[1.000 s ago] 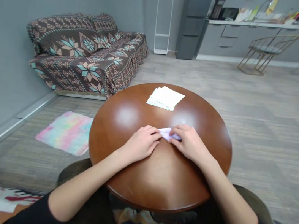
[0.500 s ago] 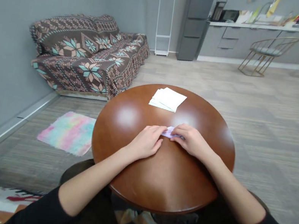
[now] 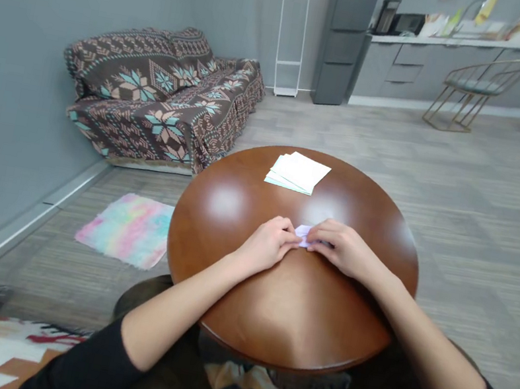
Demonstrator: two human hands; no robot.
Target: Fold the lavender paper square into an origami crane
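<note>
A small folded piece of pale purple paper (image 3: 303,232) lies between my hands on the round brown table (image 3: 280,305). My left hand (image 3: 272,240) pinches its left, near edge with thumb and fingers closed. On the other side, my right hand (image 3: 339,245) is closed over the right part, fingers bent down onto it. My fingers cover much of the paper, so its full folded shape is hidden. Beyond my hands lies a loose stack of white square sheets (image 3: 300,172), with a pale green edge showing underneath.
A sofa (image 3: 166,97) under a patterned cover stands at the back left, with a fluffy pastel rug (image 3: 128,228) on the floor before it. A gold-framed chair (image 3: 480,86) stands near the kitchen counter (image 3: 427,43). Beside the counter is a grey fridge (image 3: 346,35).
My left fingers have come down from the paper's upper left to its near edge and now pinch it. My right hand stays on the right part. The whole view has shifted slightly.
</note>
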